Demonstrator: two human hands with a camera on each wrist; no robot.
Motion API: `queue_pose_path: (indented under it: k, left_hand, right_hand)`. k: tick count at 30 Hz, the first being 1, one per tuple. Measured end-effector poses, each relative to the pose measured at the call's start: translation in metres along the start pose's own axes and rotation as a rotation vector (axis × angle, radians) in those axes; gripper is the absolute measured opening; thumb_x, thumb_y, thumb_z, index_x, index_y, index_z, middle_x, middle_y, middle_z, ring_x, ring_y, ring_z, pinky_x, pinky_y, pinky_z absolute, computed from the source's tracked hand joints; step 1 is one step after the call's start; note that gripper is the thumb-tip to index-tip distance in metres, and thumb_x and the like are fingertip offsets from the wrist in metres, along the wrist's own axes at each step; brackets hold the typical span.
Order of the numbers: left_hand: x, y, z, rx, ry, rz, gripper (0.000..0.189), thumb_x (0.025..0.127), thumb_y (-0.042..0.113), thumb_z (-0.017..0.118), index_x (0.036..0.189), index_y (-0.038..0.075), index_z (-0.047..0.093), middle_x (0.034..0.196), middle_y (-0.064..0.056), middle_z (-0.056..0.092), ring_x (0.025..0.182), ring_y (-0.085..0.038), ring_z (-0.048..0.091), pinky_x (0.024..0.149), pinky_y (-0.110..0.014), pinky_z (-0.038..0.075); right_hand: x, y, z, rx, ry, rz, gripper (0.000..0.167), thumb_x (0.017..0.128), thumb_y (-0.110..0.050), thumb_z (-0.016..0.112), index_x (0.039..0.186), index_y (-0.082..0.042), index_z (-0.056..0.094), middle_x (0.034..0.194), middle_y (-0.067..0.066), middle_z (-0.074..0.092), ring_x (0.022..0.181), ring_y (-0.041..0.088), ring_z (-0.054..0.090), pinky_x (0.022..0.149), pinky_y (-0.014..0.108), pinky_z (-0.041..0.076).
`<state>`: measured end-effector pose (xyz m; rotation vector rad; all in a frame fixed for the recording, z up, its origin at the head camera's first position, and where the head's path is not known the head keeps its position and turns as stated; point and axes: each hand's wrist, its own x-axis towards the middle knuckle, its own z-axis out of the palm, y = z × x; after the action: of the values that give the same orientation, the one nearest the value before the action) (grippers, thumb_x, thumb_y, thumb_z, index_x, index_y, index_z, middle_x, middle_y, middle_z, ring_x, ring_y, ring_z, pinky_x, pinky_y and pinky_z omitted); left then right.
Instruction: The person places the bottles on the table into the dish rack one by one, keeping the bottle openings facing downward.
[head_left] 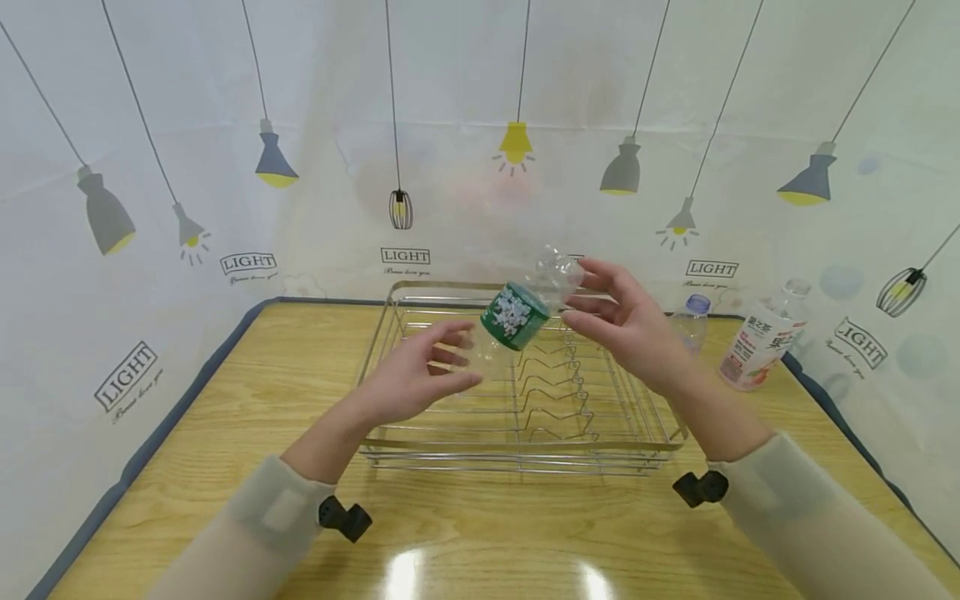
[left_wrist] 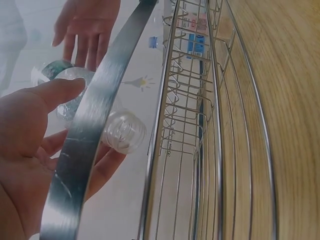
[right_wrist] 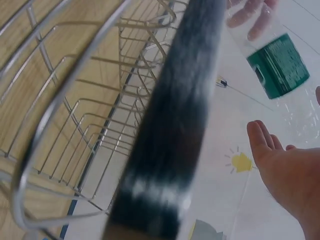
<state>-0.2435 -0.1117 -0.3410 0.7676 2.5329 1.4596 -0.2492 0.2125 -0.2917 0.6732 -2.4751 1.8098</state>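
Note:
A clear plastic bottle with a green label (head_left: 515, 316) is held at a slant above the wire dish rack (head_left: 517, 445). My left hand (head_left: 408, 375) holds its lower left end, thumb and fingers curved about the clear plastic. In the left wrist view, the uncapped bottle neck (left_wrist: 125, 132) juts out beside these fingers. At the upper right end is my right hand (head_left: 633, 329), its fingers extended around the clear plastic. The right wrist view shows that palm (right_wrist: 287, 172) facing the bottle with fairly straight fingers; whether they touch it is unclear.
Right of the rack stand a clear bottle with a blue-purple cap (head_left: 693, 321) and a bottle with a white and pink label (head_left: 761, 337). A wooden table (head_left: 450, 533) carries the rack. Behind hangs a white curtain (head_left: 457, 83) printed with lamps.

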Motion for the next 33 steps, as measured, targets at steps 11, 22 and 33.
queue_pose_path:
  k: [11,22,33]
  left_hand:
    - [0.002,0.006,0.008,-0.152,-0.024,-0.032,0.085,0.107,0.026,0.075,0.173,0.030,0.023,0.154,-0.015,0.054,0.131,-0.033,0.070,0.104,-0.048,0.062]
    - [0.006,0.011,0.017,-0.163,-0.033,-0.044,0.090,0.104,0.029,0.080,0.171,0.027,0.020,0.152,-0.020,0.055,0.120,-0.030,0.075,0.098,-0.052,0.064]
    - [0.008,0.011,0.020,-0.157,-0.036,-0.071,0.090,0.102,0.033,0.082,0.167,0.027,0.021,0.146,-0.015,0.055,0.117,-0.028,0.076,0.098,-0.058,0.063]
  right_hand:
    - [0.010,0.003,0.028,0.045,-0.121,-0.002,0.080,0.107,-0.013,0.072,0.172,-0.013,0.026,0.165,0.017,0.048,0.148,0.042,0.057,0.105,0.030,0.060]
    - [0.014,0.001,0.050,0.088,-0.109,0.050,0.086,0.105,-0.013,0.077,0.170,-0.029,0.024,0.158,0.014,0.048,0.141,0.040,0.063,0.109,0.047,0.060]
    - [0.014,0.000,0.058,0.085,-0.100,0.083,0.093,0.102,-0.013,0.080,0.171,-0.024,0.019,0.157,0.017,0.046,0.136,0.041,0.064,0.103,0.046,0.063]
